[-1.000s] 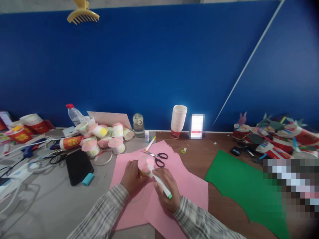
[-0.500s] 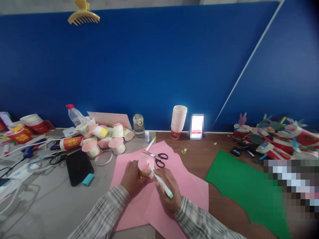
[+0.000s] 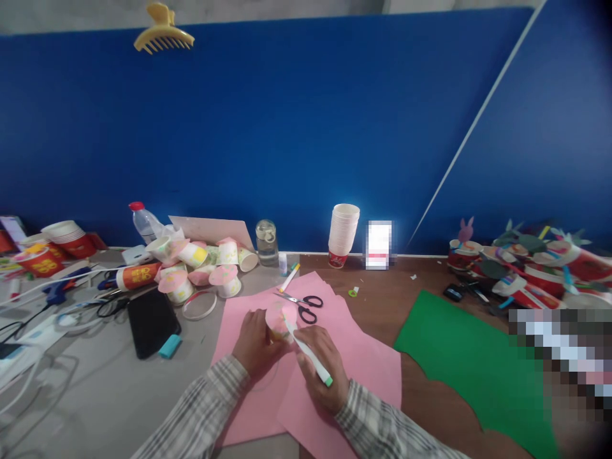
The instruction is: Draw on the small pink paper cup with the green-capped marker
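Observation:
My left hand (image 3: 258, 341) is closed around a small paper cup topped with a round pink paper disc (image 3: 280, 317). In my right hand (image 3: 326, 366) is a white marker (image 3: 312, 357) with a green end, its tip at the right edge of the disc. Faint coloured marks show on the pink surface. Both hands are over pink paper sheets (image 3: 377, 370). Just beyond the cup lie black-handled scissors (image 3: 306, 306), blades pointing left. Another marker (image 3: 289, 279) lies behind them.
Left stand several finished-looking cups with pink tops (image 3: 224, 280), a black phone (image 3: 153, 324), a glue gun (image 3: 64, 287) and cables. A stack of white cups (image 3: 343, 233) and a glass bottle (image 3: 266, 242) stand by the blue partition (image 3: 287, 127). Green paper (image 3: 468, 363) lies right.
The hands, cup and marker hold nearly the same place, with the marker tip still at the disc. The whole view has shifted very slightly.

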Demonstrator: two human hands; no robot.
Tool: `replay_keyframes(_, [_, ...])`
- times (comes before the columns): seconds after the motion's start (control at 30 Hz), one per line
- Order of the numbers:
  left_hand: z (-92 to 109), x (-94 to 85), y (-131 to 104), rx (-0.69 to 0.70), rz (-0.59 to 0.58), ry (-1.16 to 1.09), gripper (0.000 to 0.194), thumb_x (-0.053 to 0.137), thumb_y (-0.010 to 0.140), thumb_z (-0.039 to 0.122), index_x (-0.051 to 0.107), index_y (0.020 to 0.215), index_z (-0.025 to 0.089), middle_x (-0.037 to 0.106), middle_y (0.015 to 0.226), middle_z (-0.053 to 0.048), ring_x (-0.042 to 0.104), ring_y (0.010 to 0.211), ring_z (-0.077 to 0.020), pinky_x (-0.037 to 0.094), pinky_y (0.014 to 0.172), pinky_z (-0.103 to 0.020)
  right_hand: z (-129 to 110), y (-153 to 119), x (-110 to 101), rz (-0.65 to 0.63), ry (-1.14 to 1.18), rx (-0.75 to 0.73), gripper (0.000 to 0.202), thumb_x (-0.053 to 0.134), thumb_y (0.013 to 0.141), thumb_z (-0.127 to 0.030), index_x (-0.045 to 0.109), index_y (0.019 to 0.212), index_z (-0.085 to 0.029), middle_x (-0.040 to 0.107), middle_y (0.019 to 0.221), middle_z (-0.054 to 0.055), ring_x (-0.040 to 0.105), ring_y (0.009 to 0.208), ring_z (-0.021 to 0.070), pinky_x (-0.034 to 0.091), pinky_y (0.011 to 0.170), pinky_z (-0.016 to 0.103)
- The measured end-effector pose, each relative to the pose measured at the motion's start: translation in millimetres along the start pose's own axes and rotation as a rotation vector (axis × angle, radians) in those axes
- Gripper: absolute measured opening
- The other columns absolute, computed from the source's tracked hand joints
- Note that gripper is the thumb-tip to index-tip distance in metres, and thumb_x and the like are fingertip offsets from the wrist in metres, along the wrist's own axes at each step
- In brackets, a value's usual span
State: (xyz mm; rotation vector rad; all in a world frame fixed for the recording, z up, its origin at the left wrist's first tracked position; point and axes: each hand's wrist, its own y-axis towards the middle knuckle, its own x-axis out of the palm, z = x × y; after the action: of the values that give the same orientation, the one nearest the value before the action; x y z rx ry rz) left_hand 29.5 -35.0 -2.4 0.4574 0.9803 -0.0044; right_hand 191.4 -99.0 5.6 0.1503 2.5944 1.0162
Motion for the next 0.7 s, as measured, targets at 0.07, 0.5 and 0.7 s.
replay_keyframes(0.07, [-0.2,0.0,-0.2,0.008,0.004,0.003,0.034,0.070,0.045,0.044,0.047,0.063,0.026,0.049,0.063,0.003,0.048,0.065,-0.0218,0.039,0.058,-0.036,-0.4,0.5,-0.5,0.001,-0.008,-0.004,0.033,0.051,0.077,-0.017,0.058,0.107,-0.029,0.068,0.093,0.004,0.060,0.084,0.0255,0.050,0.077,0.043])
replay_keyframes(0.5, [-1.2,0.8,0.0,0.028,0.011,0.008,0.032,0.069,0.047,0.043,0.048,0.064,0.026,0.049,0.064,0.002,0.046,0.065,-0.0217,0.038,0.058,-0.036,-2.6,0.9,-2.0,0.028,-0.030,0.001,0.028,0.049,0.078,-0.020,0.060,0.103,-0.026,0.068,0.090,0.005,0.061,0.083,0.0254,0.051,0.075,0.043])
replay_keyframes(0.7, [-1.0,1.2,-1.0,0.000,0.008,0.003,0.034,0.069,0.047,0.043,0.044,0.063,0.026,0.047,0.061,0.004,0.047,0.064,-0.0220,0.038,0.059,-0.036,-3.0,0.5,-1.0,-0.013,-0.049,-0.047,0.031,0.049,0.078,-0.018,0.058,0.106,-0.027,0.068,0.090,0.004,0.061,0.082,0.0246,0.050,0.078,0.043])
